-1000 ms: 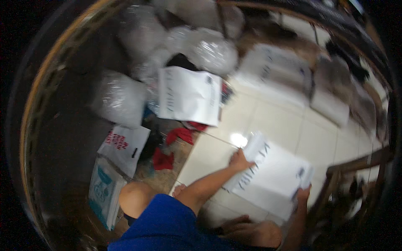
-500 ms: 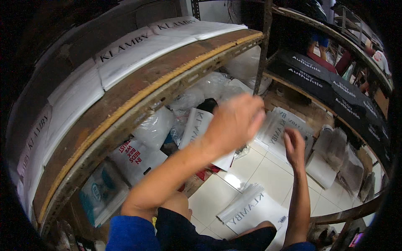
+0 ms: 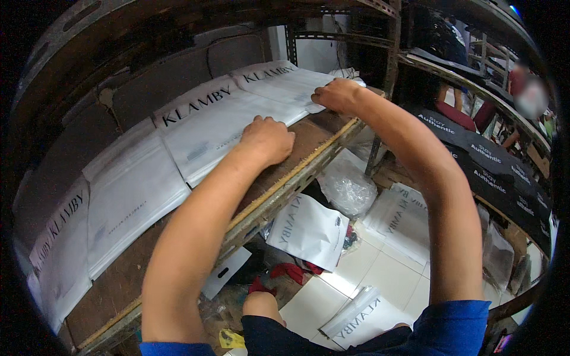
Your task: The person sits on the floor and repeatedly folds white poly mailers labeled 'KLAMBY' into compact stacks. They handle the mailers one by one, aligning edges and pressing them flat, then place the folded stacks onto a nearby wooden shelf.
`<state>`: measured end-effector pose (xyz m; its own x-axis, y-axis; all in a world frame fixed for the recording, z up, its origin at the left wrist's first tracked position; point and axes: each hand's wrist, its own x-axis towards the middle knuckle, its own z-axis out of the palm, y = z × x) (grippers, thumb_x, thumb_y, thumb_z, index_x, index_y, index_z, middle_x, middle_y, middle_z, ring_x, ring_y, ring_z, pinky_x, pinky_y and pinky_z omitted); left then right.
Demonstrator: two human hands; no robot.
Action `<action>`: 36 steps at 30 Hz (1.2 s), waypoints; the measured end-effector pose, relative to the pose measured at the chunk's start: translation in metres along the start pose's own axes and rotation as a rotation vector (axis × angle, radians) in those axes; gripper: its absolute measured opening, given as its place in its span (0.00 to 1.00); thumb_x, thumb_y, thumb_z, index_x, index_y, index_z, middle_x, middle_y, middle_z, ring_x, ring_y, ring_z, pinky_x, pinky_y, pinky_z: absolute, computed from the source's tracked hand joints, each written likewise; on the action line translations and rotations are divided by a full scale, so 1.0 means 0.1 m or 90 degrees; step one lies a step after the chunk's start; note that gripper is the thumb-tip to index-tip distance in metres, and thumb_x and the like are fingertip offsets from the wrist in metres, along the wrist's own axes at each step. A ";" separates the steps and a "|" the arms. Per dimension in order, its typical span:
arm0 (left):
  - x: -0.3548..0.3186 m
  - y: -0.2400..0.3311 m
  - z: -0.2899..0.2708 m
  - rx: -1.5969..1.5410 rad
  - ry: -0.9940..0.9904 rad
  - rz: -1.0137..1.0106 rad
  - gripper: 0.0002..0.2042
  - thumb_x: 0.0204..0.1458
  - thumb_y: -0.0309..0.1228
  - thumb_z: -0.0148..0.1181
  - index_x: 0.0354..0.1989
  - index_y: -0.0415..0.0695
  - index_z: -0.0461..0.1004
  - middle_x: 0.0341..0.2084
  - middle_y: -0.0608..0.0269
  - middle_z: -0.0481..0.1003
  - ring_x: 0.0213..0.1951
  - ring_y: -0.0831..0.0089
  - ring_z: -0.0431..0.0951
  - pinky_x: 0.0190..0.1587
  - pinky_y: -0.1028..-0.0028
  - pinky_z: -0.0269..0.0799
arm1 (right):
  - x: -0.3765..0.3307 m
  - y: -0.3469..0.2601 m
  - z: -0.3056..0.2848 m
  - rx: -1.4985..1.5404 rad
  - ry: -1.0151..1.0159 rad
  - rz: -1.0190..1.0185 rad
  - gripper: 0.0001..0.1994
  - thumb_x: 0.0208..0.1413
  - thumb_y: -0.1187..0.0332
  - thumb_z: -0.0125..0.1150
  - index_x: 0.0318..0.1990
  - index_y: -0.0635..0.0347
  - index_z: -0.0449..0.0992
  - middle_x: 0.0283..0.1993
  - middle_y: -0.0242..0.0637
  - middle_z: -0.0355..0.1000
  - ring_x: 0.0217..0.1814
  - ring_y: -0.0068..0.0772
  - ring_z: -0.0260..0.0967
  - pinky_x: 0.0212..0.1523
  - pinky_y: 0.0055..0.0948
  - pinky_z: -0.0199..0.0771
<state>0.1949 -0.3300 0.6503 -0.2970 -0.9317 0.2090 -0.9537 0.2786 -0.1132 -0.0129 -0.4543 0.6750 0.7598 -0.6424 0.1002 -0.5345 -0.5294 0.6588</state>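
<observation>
White plastic bags (image 3: pixel 208 127) with dark lettering lie flat in side-by-side stacks on a brown wooden shelf (image 3: pixel 309 136). My left hand (image 3: pixel 267 139) is curled over the front edge of a stack, knuckles up, with its fingertips mostly hidden. Farther right, my right hand (image 3: pixel 338 96) pinches the front corner of the rightmost stack (image 3: pixel 279 92). A similar white bag (image 3: pixel 312 231) sits below the shelf, and another, rolled at one end (image 3: pixel 365 317), rests on the tiled floor near my legs.
The shelf's metal edge (image 3: pixel 261 216) runs beneath my left forearm. Clear plastic bundles (image 3: pixel 350 184) fill the space below. At right, black printed packages (image 3: pixel 487 151) line a second shelf, beside a metal upright (image 3: pixel 389 65). Other people appear at the far right.
Both hands have risen from in front of the lower space to the stacks on the shelf. The view has shifted, showing more of the shelf top.
</observation>
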 end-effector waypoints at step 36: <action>1.09 -0.45 -0.37 -0.233 0.169 -0.032 0.26 0.52 0.47 0.52 0.47 0.35 0.76 0.45 0.38 0.75 0.51 0.45 0.74 0.54 0.57 0.69 | -1.67 -0.08 -0.31 0.314 0.443 0.174 0.17 0.41 0.82 0.56 0.42 0.63 0.75 0.39 0.50 0.76 0.44 0.54 0.72 0.47 0.44 0.72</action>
<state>0.2040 -0.4355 0.7146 -0.2067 -0.8676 0.4523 -0.9067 0.3436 0.2446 -0.1236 -0.3255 0.6763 0.5486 -0.3843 0.7425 -0.7063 -0.6883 0.1656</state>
